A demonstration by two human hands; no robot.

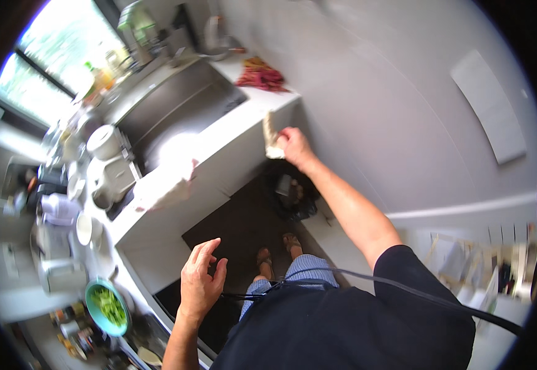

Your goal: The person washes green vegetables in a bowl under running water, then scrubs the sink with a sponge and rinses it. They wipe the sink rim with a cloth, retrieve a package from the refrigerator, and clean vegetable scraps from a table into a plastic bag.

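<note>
My right hand (295,145) pinches a limp, cream-coloured cloth-like piece (269,134) beside the corner of the white counter; blur hides what exactly it is. Below that hand, on the floor against the wall, stands a bin with a black plastic liner (306,212) and some rubbish inside. My left hand (201,275) is held in the air in front of my body, fingers apart and nothing in it. A pale cloth (165,189) hangs over the counter's front edge, between my left hand and the steel sink (176,111).
A red patterned cloth (263,76) lies at the sink's far corner. Left of the sink are a white lidded pot (103,141) and several dishes. A turquoise bowl of green leaves (107,306) sits nearer, by several jars. A dark mat (231,222) covers the floor; a cable (389,280) crosses my torso.
</note>
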